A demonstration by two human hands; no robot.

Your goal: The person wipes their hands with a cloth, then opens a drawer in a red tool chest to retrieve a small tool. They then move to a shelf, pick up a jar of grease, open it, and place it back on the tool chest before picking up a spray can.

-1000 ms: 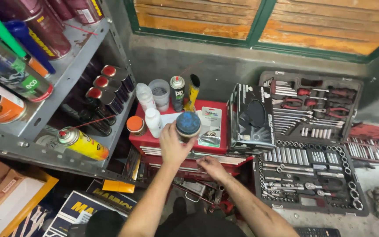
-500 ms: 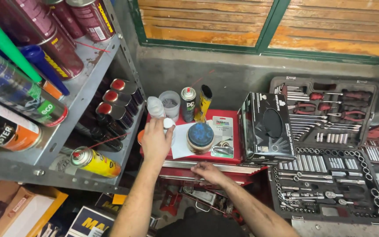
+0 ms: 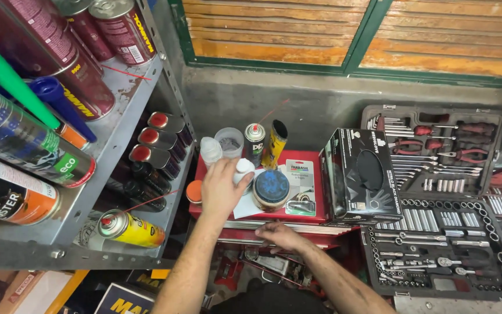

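My left hand [image 3: 221, 189] reaches over the red tool chest [image 3: 315, 214] and closes around a small white bottle [image 3: 243, 169] standing on its top. Just right of that bottle sits a round tin with a blue lid [image 3: 271, 187], resting on a white sheet and free of either hand. My right hand [image 3: 283, 235] lies lower down, fingers curled on the chest's front edge by a drawer, holding nothing I can see. Behind my left hand stand another white bottle [image 3: 210, 150] and a clear plastic cup [image 3: 229, 141].
A grey-topped spray can [image 3: 255, 142] and a yellow can [image 3: 275, 142] stand at the chest's back. A black glove box [image 3: 358, 174] leans at the right, beside an open socket set case [image 3: 443, 232]. A grey metal shelf [image 3: 117, 157] at left holds several spray cans, including a yellow one [image 3: 129, 228].
My left hand set the blue-lidded tin down on the chest, moved left and took hold of the small white bottle. My right hand stayed at the front edge.
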